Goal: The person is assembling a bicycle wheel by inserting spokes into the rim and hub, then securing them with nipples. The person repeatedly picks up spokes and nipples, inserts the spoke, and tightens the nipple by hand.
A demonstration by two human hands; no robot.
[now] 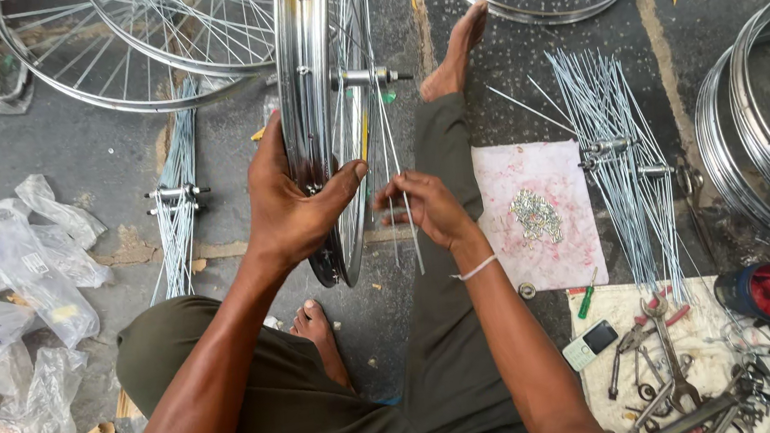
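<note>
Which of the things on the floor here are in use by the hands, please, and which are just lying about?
In use: left hand grips the upright wheel rim; right hand fingers a spoke; hub axle.

Lying about: loose spokes, nipples on pink cloth, spanners, plastic bags, spare rims, phone.

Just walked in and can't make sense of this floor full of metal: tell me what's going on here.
A person sits on the floor with a bicycle wheel rim standing upright between their legs. The left hand grips the rim's near edge, while the right hand pinches loose spokes beside the hub axle. A bundle of spare spokes lies to the right, next to a pink cloth carrying a small pile of spoke nipples. Wrenches lie on a white cloth nearby.
</note>
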